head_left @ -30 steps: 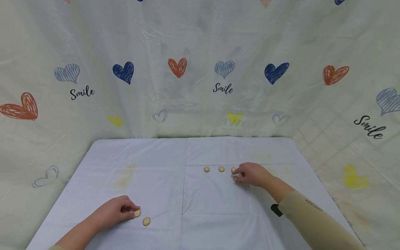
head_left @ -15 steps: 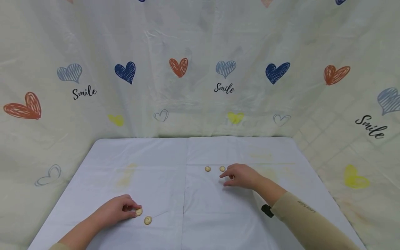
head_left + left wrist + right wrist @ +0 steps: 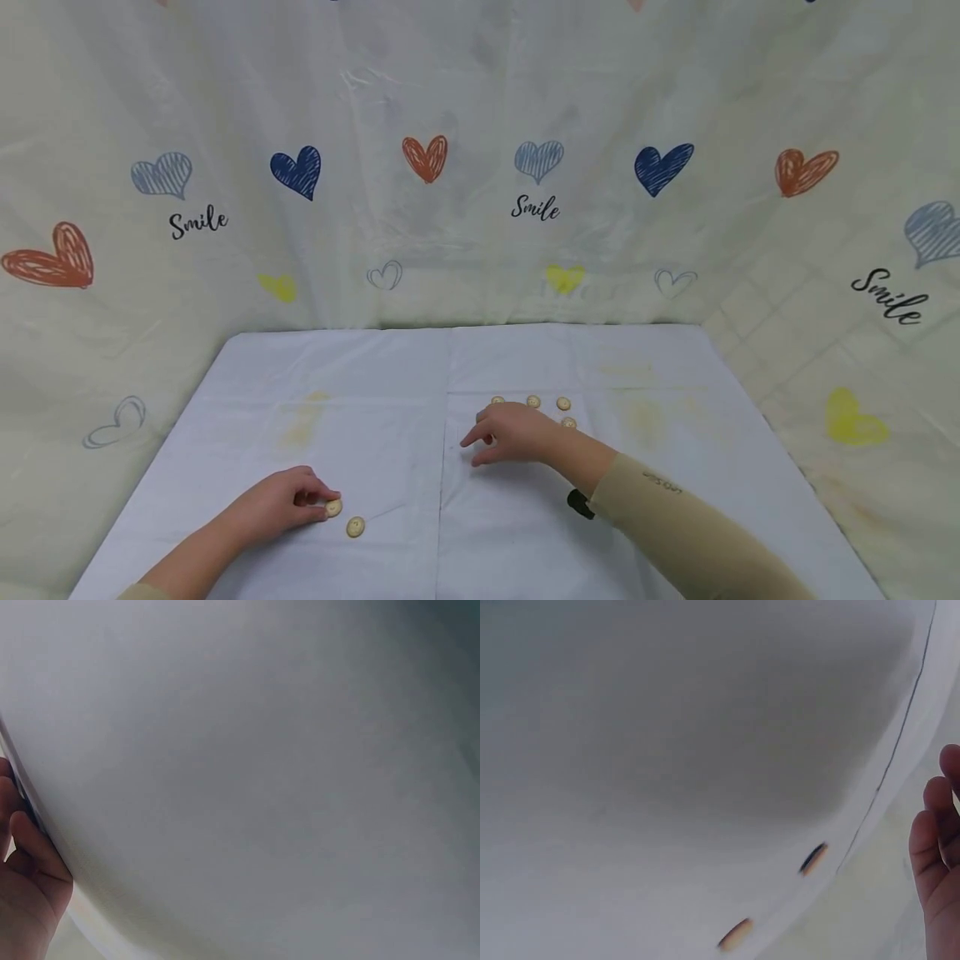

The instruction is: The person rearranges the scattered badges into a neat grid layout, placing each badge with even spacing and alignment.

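My left hand (image 3: 281,504) is low on the left of the table in the head view, thumb and fingertips pinching a round, pale wooden button (image 3: 333,507). Just right of it a second button (image 3: 356,527) lies flat on the cloth. My right hand (image 3: 513,435) hovers over the middle of the table, fingers loosely extended with nothing between them. Beyond that hand lie a button (image 3: 533,402) and another button (image 3: 563,403) in a row, plus a partly covered button (image 3: 498,400) at its left end. One more button (image 3: 568,422) peeks out behind the wrist.
A white cloth (image 3: 390,375) with creases and faint yellow stains covers the table. Behind it hangs a pale curtain (image 3: 465,242) printed with hearts and the word "Smile". In the right wrist view, two buttons show nearly edge-on, among them a lower button (image 3: 735,934).
My right hand has left the button at the right end and swept left and nearer, uncovering the buttons there. My left hand stays at its button.
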Tool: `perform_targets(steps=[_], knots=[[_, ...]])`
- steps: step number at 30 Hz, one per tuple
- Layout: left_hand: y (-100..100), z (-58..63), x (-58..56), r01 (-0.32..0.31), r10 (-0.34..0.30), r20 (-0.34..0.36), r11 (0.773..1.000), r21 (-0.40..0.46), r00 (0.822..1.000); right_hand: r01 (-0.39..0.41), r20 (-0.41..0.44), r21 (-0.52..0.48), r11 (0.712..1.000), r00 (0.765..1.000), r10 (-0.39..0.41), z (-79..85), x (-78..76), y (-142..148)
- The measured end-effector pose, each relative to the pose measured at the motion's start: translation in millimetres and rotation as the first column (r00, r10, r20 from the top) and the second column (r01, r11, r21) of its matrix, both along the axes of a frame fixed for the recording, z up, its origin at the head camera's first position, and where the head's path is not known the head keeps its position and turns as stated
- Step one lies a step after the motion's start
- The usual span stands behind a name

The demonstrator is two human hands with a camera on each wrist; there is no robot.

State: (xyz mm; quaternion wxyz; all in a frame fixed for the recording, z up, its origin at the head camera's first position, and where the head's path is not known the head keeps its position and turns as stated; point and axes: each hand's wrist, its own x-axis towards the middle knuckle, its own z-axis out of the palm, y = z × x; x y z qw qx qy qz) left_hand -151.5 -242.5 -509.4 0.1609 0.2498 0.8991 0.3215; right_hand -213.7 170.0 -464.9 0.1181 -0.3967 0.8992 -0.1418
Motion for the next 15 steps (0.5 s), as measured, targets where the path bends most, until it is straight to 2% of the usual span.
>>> perform_targets(steps=[7,15], knots=[[1.8,-1.0,-1.5,0.002,-0.002,-0.012,1.0,-0.001,1.0,-0.152,-0.022,0.04,0.988,0.988,0.153,-2.6,8.9,-63.2],[2.4,-1.7,-0.9,-0.009,0.01,0.011,1.0,-0.009,1.0,-0.314,-0.019,0.082,0.946,0.948,0.316,-9.7,20.8,-122.2]])
